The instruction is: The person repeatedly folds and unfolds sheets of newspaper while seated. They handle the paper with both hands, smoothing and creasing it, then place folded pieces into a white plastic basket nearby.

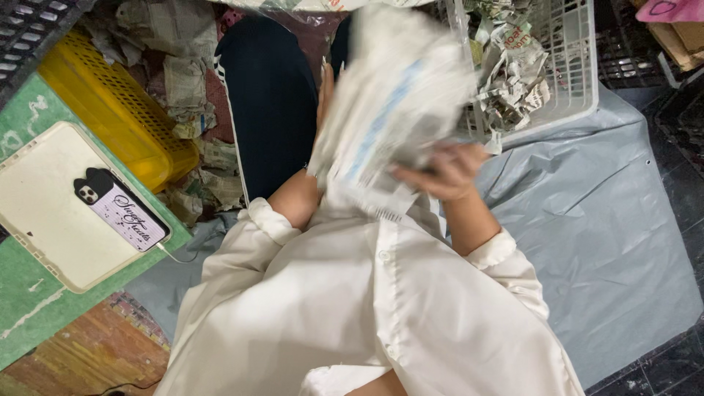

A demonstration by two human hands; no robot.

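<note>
A bundle of crumpled newspaper (392,103), motion-blurred, is held up in front of my chest over my lap. My right hand (447,172) grips its lower right edge, fingers curled onto the paper. My left hand (325,92) is mostly hidden behind the bundle's left side; only a strip of it and the forearm in a cream sleeve show. It seems to press against the paper. My dark-trousered legs (271,110) stretch out ahead beneath it.
A white plastic basket (572,81) with crumpled newspaper stands at upper right on a grey plastic sheet (609,220). A yellow crate (110,110) lies left, loose newspaper scraps (187,95) beside it. A phone (121,209) rests on a cream tray (44,198) atop a green board.
</note>
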